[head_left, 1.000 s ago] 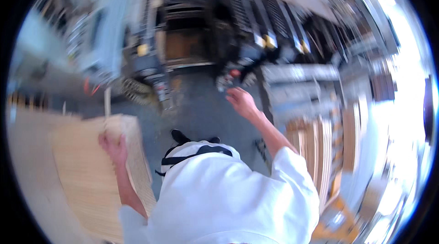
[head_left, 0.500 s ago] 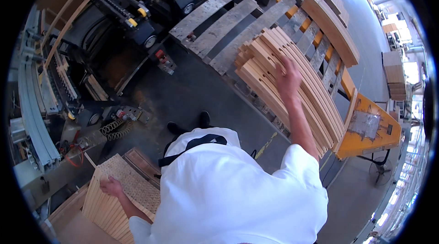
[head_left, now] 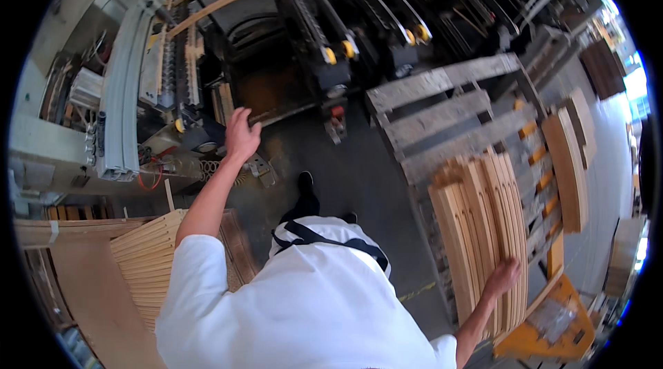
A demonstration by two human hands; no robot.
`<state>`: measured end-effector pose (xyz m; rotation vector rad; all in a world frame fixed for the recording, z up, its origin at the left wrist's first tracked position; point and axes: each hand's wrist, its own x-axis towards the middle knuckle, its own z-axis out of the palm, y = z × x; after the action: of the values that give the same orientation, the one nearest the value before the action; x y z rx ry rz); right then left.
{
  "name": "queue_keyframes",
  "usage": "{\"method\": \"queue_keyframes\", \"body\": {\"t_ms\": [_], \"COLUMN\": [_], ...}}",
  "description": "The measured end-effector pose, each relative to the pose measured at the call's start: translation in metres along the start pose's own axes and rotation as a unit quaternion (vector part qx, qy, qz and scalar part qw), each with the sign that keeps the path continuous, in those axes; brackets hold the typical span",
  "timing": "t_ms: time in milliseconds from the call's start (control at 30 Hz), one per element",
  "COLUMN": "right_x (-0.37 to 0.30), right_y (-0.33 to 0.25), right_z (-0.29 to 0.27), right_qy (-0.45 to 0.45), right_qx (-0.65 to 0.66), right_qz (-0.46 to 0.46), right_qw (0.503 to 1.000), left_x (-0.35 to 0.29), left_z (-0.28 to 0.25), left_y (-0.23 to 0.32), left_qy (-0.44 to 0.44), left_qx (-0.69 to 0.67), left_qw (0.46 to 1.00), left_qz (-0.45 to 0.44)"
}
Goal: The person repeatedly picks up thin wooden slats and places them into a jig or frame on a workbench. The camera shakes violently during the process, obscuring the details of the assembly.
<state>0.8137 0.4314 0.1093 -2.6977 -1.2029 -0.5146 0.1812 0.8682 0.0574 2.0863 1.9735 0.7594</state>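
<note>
My left hand is raised in front of me on the left, fingers apart and nothing in it. Beyond it lies the dark machine with its rails. My right hand is low on the right, over the near part of a stack of curved wooden slats with slots in them. Its fingers look bent and are partly hidden by the back of the hand; whether they touch a slat is unclear. The stack rests on a worn wooden pallet.
Left of me, more wooden slats lie packed beside a brown board. Curved grey profiles and a coiled air hose are at the far left. Another stack of curved boards and an orange pallet truck stand right.
My view has turned left toward the machine. My left hand has come off the packed slats and swung up and forward. My right hand has moved back toward the near part of the stack.
</note>
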Motion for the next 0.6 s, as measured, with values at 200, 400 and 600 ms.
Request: {"method": "queue_keyframes", "body": {"t_ms": [200,400,600], "right_x": [0.015,0.074,0.134], "right_y": [-0.042,-0.212,-0.394], "right_z": [-0.019,-0.089,-0.130], "right_qy": [-0.009,-0.002,-0.071], "right_qx": [-0.052,0.022,0.129], "right_qz": [0.000,-0.079,-0.143], "right_qw": [0.999,0.997,0.979], "left_x": [0.182,0.365,0.463], "left_z": [0.022,0.001,0.003], "left_y": [-0.039,-0.062,-0.081], "left_qy": [0.083,0.036,-0.050], "left_qx": [0.028,0.145,0.180], "left_qw": [0.995,0.986,0.979], "left_qz": [0.041,-0.069,-0.078]}}
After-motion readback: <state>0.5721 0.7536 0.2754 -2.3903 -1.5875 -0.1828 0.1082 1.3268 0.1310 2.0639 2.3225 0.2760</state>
